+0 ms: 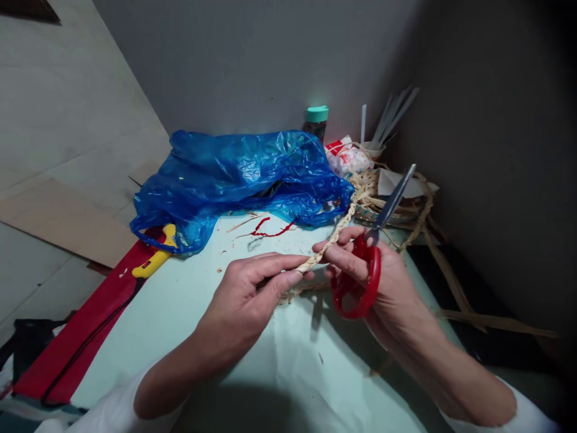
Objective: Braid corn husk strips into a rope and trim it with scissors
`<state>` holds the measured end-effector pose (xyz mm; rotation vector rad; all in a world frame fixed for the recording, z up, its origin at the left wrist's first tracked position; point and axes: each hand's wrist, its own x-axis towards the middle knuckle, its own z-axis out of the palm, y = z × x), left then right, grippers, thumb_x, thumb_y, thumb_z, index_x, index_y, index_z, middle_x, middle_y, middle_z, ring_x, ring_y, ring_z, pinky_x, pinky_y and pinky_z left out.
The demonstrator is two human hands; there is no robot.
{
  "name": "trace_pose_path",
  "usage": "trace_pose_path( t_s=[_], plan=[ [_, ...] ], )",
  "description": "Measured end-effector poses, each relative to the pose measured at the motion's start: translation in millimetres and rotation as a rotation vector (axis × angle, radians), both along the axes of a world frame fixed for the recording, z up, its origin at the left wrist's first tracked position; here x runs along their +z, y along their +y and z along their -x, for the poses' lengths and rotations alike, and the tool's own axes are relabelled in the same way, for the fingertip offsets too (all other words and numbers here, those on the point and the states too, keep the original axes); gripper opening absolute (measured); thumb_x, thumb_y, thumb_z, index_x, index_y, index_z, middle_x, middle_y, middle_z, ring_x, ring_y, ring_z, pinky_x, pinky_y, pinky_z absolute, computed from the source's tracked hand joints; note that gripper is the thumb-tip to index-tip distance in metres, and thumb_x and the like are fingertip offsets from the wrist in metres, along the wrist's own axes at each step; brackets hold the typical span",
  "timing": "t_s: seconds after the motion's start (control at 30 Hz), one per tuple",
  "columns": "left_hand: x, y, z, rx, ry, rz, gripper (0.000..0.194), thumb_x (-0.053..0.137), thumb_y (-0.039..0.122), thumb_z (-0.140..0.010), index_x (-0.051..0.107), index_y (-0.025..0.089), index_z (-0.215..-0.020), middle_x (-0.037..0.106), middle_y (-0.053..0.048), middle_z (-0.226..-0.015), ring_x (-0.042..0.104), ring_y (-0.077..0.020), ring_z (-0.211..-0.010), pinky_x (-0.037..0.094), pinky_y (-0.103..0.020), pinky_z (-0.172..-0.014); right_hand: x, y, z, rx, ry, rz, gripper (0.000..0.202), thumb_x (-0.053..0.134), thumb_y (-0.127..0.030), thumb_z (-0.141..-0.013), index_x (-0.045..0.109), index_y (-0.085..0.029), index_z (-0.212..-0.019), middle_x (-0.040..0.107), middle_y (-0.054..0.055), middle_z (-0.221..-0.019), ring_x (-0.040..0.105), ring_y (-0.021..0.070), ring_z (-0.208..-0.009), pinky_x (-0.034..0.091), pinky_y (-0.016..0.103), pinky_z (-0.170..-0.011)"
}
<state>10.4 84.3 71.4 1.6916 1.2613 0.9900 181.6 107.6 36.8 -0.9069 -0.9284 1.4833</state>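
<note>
Pale green table (180,313) carried everything. Blue plastic bag (234,174) lay crumpled well beyond the fingertips, a teal-capped bottle (316,120) behind it. Left hand (252,288) pinched the near end of a braided straw cord (336,231) between thumb and fingers, clenched on it. Right hand (374,270) gripped the same cord just past the left fingertips, with red-handled scissors (360,282) looped over its fingers, blades shut and pointing away. Red thread scrap (270,230) lay beyond the left fingertips
</note>
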Motion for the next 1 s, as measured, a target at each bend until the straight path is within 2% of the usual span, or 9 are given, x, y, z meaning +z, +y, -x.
trace_pose_path(
  t_s=[0.1,0.23,0.37,0.5,0.63,0.8,0.9,1.0],
  plan=[
    [-0.2,0,1,-0.001,-0.008,0.064,0.023,0.06,0.028,-0.089,0.075,0.025,-0.107,0.077,-0.002,-0.094,0.07,-0.0155,-0.082,0.054,-0.022,-0.074,5.2,1,-5,-0.094,-0.006,-0.012,0.031,0.08,-0.026,-0.068,0.053,-0.022,-0.082,0.063,-0.003,-0.074,0.058,0.0106,-0.06,0.047,0.022,-0.052],
    [-0.5,2,3,0.072,-0.067,0.096,0.017,0.062,0.027,-0.087,0.075,0.021,-0.096,0.076,-0.001,-0.079,0.061,-0.0104,-0.058,0.049,-0.019,-0.056,15.0,1,-11,-0.249,0.001,-0.1,0.028,0.078,-0.02,-0.07,0.054,-0.024,-0.083,0.062,-0.004,-0.073,0.062,0.0129,-0.067,0.048,0.023,-0.057],
    [-3.4,5,6,0.098,-0.146,0.104,0.012,0.065,0.025,-0.085,0.075,0.02,-0.09,0.071,0.001,-0.065,0.062,-0.01,-0.059,0.049,-0.018,-0.059,18.2,0,-10,-0.319,0.03,-0.136,0.03,0.079,-0.019,-0.068,0.053,-0.024,-0.083,0.06,-0.006,-0.072,0.064,0.013,-0.068,0.049,0.023,-0.058],
    [-5.5,6,8,0.096,-0.263,0.154,0.012,0.066,0.026,-0.084,0.073,0.019,-0.09,0.073,-0.001,-0.069,0.061,-0.0095,-0.055,0.05,-0.018,-0.055,18.0,2,-10,-0.385,0.018,-0.167,0.035,0.081,-0.021,-0.065,0.053,-0.023,-0.085,0.061,-0.005,-0.074,0.064,0.0127,-0.067,0.048,0.022,-0.055],
    [-2.9,5,6,0.103,-0.329,0.189,0.01,0.067,0.025,-0.084,0.071,0.016,-0.086,0.071,-0.001,-0.067,0.056,-0.0068,-0.046,0.045,-0.017,-0.046,15.0,5,-13,-0.366,-0.018,-0.116,0.036,0.082,-0.024,-0.065,0.053,-0.023,-0.086,0.06,-0.005,-0.071,0.062,0.0112,-0.064,0.045,0.018,-0.049],
    [-0.7,3,5,0.184,-0.427,0.168,0.01,0.066,0.026,-0.084,0.067,0.016,-0.083,0.069,0.0,-0.065,0.045,-0.0027,-0.041,0.033,-0.013,-0.039,7.9,9,-18,-0.186,-0.131,0.008,0.037,0.079,-0.038,-0.07,0.05,-0.024,-0.089,0.063,-0.004,-0.07,0.058,0.0099,-0.049,0.04,0.017,-0.038],
    [-0.8,3,8,0.183,-0.463,0.16,0.01,0.065,0.026,-0.086,0.065,0.016,-0.085,0.068,0.001,-0.067,0.044,-0.0013,-0.043,0.033,-0.011,-0.041,4.8,8,-21,-0.116,-0.327,-0.028,0.038,0.074,-0.044,-0.074,0.049,-0.025,-0.094,0.064,-0.003,-0.071,0.054,0.0102,-0.043,0.037,0.019,-0.034],
    [-0.9,5,10,0.187,-0.478,0.152,0.011,0.064,0.026,-0.087,0.064,0.016,-0.085,0.069,0.001,-0.068,0.046,-0.0015,-0.043,0.036,-0.012,-0.043,5.4,5,-24,-0.104,-0.647,-0.166,0.033,0.068,-0.048,-0.079,0.048,-0.024,-0.088,0.059,-0.004,-0.065,0.049,0.0093,-0.042,0.037,0.02,-0.037]
  ],
)
